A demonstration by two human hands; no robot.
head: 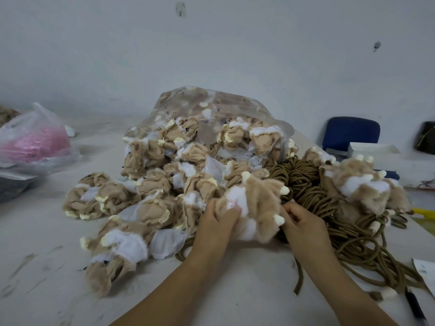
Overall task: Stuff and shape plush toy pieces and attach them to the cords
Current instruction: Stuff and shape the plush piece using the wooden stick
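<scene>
My left hand (216, 220) curls round the left side of a tan plush piece (256, 201), thumb pressed into its white patch. My right hand (303, 222) has its fingers curled into the fur at the piece's right side, just under a cream claw. Between them the piece sits raised just off the tabletop (235, 290), a little right of its middle, claws pointing up and to the right.

Directly behind my right hand lies a tangle of brown cords (303, 182), spilling toward the right edge of the tabletop and trailing back toward the near edge. On top of the cords, nearer the right edge, rest finished fluffy pieces (367, 187).

To the left of my hands spreads a heap of limp, unstuffed pieces (155, 182), tumbling out of a clear plastic bag (211, 102) toward the far side. Near the far left edge sits a thin bag of pink stuff (33, 140). A pen (414, 304) lies at the near right corner. A blue chair (350, 132) stands beyond the right edge.
</scene>
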